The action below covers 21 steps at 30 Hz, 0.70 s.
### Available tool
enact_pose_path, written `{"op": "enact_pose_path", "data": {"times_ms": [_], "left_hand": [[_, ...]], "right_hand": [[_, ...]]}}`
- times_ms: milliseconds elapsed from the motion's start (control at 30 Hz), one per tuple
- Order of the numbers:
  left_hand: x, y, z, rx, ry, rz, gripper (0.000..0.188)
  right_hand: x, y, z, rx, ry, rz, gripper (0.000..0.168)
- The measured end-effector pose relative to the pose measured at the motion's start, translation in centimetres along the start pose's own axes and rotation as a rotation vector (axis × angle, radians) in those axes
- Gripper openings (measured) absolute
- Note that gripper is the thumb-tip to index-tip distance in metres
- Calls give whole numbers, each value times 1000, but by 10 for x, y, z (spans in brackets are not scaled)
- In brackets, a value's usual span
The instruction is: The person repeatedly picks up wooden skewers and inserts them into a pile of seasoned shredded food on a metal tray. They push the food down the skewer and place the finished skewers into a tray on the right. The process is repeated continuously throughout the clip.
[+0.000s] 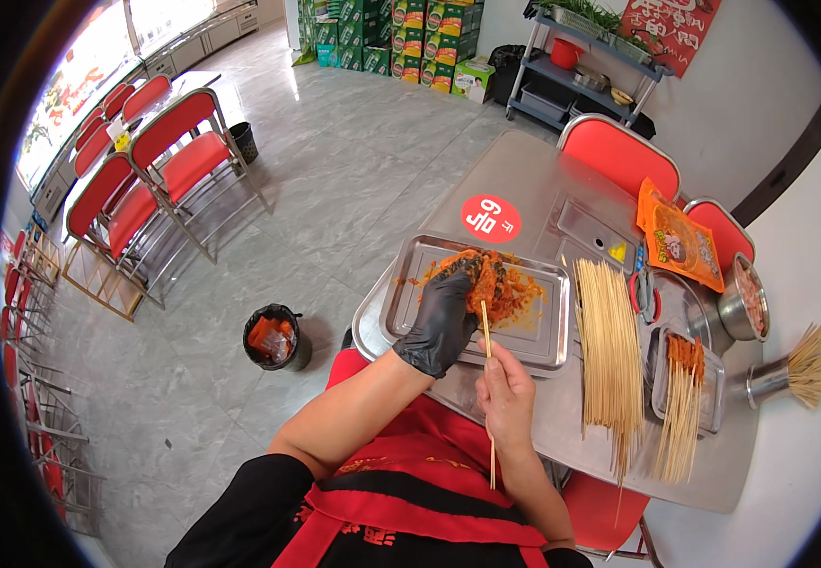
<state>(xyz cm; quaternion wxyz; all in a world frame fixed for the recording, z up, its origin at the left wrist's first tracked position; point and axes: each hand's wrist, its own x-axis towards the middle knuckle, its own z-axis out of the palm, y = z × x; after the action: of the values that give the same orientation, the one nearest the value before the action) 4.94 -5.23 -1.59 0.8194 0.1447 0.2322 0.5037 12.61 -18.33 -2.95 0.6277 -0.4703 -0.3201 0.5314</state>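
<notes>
My left hand (pixel 442 319), in a black glove, grips a piece of red marinated meat (pixel 483 287) above a rectangular steel tray (pixel 396 312) spread with red sauce and more meat. My bare right hand (pixel 506 390) pinches thin bamboo skewers (pixel 489 426), whose upper end meets the meat at my left fingers; how far they go in is hidden. Right of the tray lies a thick bundle of bare bamboo skewers (pixel 605 341). Farther right, skewers with red meat (pixel 685 358) rest on a small steel tray (pixel 715 408).
Red-handled scissors (pixel 643 295), an orange food packet (pixel 680 234), a steel bowl of meat (pixel 745 295) and a metal cup of skewers (pixel 769 382) stand right on the steel table (pixel 722 490). A lined bin (pixel 277 337) stands on the floor to the left. Red chairs (pixel 620 156) adjoin the table.
</notes>
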Motion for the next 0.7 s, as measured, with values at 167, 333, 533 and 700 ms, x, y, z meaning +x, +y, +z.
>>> {"op": "enact_pose_path", "data": {"times_ms": [167,333,533,700], "left_hand": [[2,2,-7,63,-46,-1,29],[-2,6,-7,29,-128,52,25],[-8,16,-1,258,-214,69,24],[-7,17,-5,347,-189,132,28]], "right_hand": [[5,1,2,-66,-1,-41,32],[9,-3,-2,-35,-20,-32,31],[17,-8,-4,-126,6,-61,18],[26,-9,-3,-210,10,-111,13]]}}
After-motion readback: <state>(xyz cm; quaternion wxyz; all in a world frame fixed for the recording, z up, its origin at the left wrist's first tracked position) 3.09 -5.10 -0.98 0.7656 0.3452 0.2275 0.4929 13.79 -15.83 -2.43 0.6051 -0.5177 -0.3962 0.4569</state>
